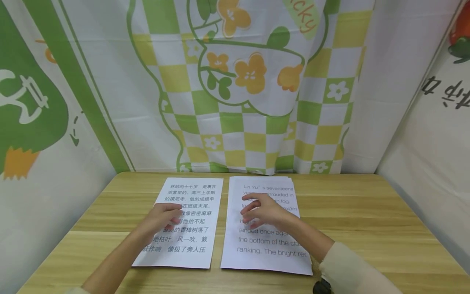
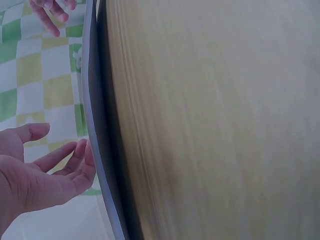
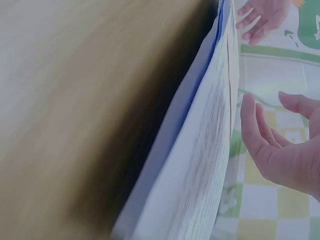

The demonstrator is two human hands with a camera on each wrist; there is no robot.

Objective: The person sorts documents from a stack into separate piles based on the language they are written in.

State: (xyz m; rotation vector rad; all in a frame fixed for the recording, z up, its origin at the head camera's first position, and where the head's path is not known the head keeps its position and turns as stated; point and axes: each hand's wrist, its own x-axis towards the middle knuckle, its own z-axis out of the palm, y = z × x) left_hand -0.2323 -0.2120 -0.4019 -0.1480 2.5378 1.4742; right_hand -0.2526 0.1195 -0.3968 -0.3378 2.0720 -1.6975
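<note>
Two portrait sets of printed paper lie side by side on a wooden table. On the left is a sheet with Chinese text (image 1: 198,241); the right one is a stack of sheets with English text (image 1: 257,261), its edges slightly uneven. My left hand (image 1: 163,216) hovers over the left half of the Chinese sheet, fingers loosely bent and holding nothing. Above the English stack is my right hand (image 1: 266,210), its fingers relaxed and apart with nothing in them. In the right wrist view, the stack's layered side edge (image 3: 200,150) shows beside the right hand (image 3: 290,155).
The wooden table (image 1: 349,212) extends on both sides of the papers. Behind it hangs a green-and-yellow checked curtain (image 1: 235,126) with flowers. White printed cloth walls (image 1: 433,134) stand left and right. A dark object (image 1: 322,286) sits by the right sleeve at the front edge.
</note>
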